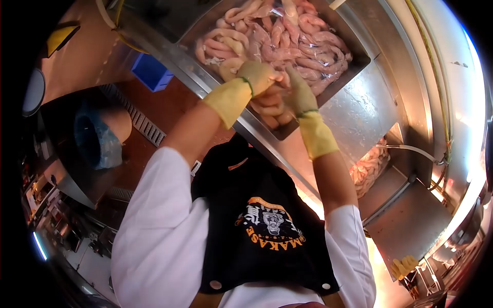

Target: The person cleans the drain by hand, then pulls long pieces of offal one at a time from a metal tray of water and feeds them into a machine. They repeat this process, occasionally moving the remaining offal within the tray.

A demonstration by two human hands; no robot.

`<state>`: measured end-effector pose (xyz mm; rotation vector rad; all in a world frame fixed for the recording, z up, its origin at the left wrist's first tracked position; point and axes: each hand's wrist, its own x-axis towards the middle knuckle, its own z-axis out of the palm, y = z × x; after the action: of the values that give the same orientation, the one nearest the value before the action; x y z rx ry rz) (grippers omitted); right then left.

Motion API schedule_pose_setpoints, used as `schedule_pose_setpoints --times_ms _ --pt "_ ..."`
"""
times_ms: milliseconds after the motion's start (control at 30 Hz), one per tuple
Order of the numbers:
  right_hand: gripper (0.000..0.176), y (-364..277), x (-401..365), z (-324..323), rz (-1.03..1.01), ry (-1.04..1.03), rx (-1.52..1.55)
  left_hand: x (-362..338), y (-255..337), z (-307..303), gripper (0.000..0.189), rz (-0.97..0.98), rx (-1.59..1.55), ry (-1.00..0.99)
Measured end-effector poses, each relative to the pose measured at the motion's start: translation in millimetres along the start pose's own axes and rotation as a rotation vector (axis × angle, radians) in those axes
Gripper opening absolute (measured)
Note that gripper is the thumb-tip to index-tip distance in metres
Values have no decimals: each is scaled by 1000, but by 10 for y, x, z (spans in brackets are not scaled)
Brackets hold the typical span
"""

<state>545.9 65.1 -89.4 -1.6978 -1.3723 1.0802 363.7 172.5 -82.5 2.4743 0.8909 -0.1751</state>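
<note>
A metal sink basin (pixel 359 69) holds a heap of pale pink animal intestines (pixel 308 43) in water. My left hand (pixel 255 77), in a yellow rubber glove with a green band at the wrist, is closed on a piece of intestine at the near side of the heap. Just to its right, my right hand (pixel 300 93), gloved the same way, reaches in with its fingers stretched out along the intestines. Its far fingers are partly blurred. Coiled intestines lie between and below both hands.
More intestines (pixel 370 167) lie in a second basin at right, with a metal tap (pixel 416 150) above. Yellow gloves (pixel 404 267) rest on the steel counter's edge. On the left are a blue crate (pixel 151 72), a floor drain grate (pixel 138 120) and a bin with a blue liner (pixel 105 146).
</note>
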Motion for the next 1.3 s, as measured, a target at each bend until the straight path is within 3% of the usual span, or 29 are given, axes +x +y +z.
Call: schedule_pose_setpoints --times_ms 67,100,167,200,233,300,333,367,400,433,500,567,600,633,700,833,867,933,1000,1033,1100,1133,1200,1233,1267,1300 --pt "43 -323 184 163 -204 -77 -350 -140 -54 138 25 -11 -217 146" --pt "43 -381 197 211 -208 -84 -347 -224 -92 150 25 -19 -217 148" --pt "56 -464 187 263 272 -210 -191 -390 -84 129 36 90 -488 401" --pt "52 38 217 434 253 2 -172 -434 -25 124 44 -118 -472 367" --pt "52 -7 198 360 247 -8 -185 -425 12 165 44 -126 -481 380" --pt "46 -173 37 200 402 -55 616 -360 118 300 45 11 -475 374" --pt "47 -159 -80 185 438 -49 838 -417 357 -39 46 -6 -525 214" --pt "47 -288 -189 105 446 -62 827 -303 417 141 46 -18 -537 221" --pt "52 -419 -287 -30 467 -88 914 -159 451 419 45 164 -515 383" --pt "58 -498 -362 -159 487 -110 1004 -131 532 369 41 187 -632 356" --pt "49 -442 -470 -372 472 -160 1024 -76 695 241 34 227 -866 298" --pt "29 -531 -653 -546 720 -70 260 71 573 611 22 309 -372 563" --pt "26 -380 -799 -677 704 -165 -28 137 510 774 20 313 -181 717" --pt "23 -139 -1003 -853 681 -258 -315 154 428 817 20 333 -178 698" --pt "22 508 -1676 -1254 32 -199 -784 147 267 888 10 183 -80 540" --pt "18 738 -2706 -2406 305 -334 -1074 201 299 811 9 146 9 480" --pt "19 889 -3056 -2661 174 -228 -1240 227 372 799 11 165 -5 516" --pt "21 1423 -3612 -3126 644 -238 -1377 256 552 792 15 177 -11 547" --pt "25 1224 -3602 -3251 1010 -275 -1282 382 832 767 17 262 72 462" --pt "25 1415 -3682 -3310 997 -265 -1276 422 879 736 17 261 88 469" --pt "31 1981 -4123 -3506 1064 219 -1065 390 1001 773 19 -18 272 314" --pt "41 1826 -3838 -3455 1273 180 -1007 384 990 722 23 7 227 222" --pt "46 1562 -3459 -3216 679 63 -1073 378 975 707 24 40 234 213" --pt "53 1293 -3165 -3017 838 189 -839 385 992 692 25 57 240 197" --pt "62 1709 -3069 -2768 424 383 -723 388 1077 629 25 75 247 200" --pt "64 1153 -2635 -2446 400 319 -642 359 1212 547 27 71 309 157"
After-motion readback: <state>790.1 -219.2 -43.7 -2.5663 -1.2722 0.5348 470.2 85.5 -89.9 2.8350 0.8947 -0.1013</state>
